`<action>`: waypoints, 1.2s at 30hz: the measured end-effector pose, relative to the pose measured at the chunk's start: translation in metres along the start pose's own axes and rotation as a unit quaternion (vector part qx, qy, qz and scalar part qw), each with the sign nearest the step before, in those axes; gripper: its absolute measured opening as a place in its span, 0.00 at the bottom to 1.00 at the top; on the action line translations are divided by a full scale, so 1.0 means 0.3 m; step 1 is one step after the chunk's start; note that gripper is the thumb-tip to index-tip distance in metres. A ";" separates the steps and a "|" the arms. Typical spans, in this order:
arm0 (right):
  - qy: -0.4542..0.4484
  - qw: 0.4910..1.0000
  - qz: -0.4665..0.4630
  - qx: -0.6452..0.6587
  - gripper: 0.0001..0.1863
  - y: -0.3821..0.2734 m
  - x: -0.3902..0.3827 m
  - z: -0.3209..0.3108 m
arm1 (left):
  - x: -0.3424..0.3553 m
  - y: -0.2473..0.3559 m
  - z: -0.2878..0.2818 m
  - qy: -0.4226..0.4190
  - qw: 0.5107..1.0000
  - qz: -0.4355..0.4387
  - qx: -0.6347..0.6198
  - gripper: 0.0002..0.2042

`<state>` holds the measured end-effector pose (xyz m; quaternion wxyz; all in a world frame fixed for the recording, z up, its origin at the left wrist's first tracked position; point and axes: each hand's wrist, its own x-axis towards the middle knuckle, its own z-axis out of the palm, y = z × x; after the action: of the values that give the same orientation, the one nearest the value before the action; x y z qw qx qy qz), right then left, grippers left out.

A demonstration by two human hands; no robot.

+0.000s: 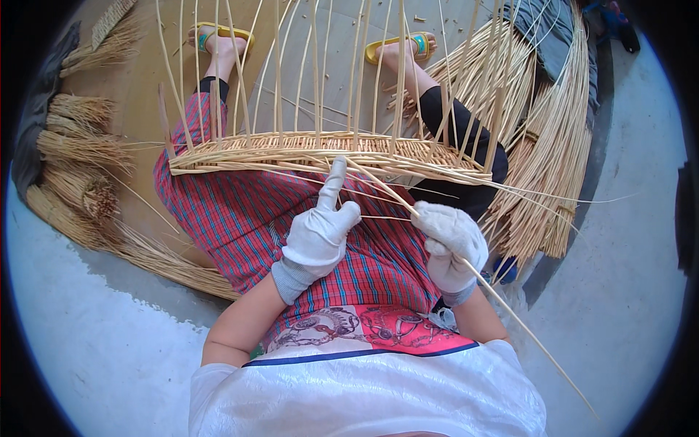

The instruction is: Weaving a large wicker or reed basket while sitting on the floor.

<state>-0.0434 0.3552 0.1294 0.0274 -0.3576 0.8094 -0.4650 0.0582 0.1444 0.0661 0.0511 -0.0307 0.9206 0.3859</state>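
Note:
Across my lap lies a partly woven wicker basket [247,151], with a long flat base and tall upright stakes [316,80] rising along it. My left hand [318,234], in a white knit glove, points its index finger up against the near woven edge. Its thumb stands apart, and nothing shows in its grip. My right hand [453,247], gloved too, is closed round a long pale willow rod [521,320]. One end of that rod runs to the basket's near edge beside my left fingertip; the other trails down to the lower right. Thin loose rod ends stick out below the edge.
Large bundles of pale rods [542,175] lie at the right, partly under a dark cloth [545,33]. More short bundles [86,149] lie at the left on dark sheeting. My feet in yellow slippers [376,51] rest on brown boards strewn with scraps. Plaid fabric [244,215] covers my lap.

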 end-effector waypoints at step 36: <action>0.076 0.988 0.055 -0.126 0.29 0.166 0.474 0.002 | 0.289 0.038 0.055 0.040 0.962 0.138 0.231 0.33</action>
<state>-0.1763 0.2844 0.1316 -0.0539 -0.2773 0.8797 -0.3826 -0.0278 0.1626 0.0525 -0.0339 0.0937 0.9814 0.1644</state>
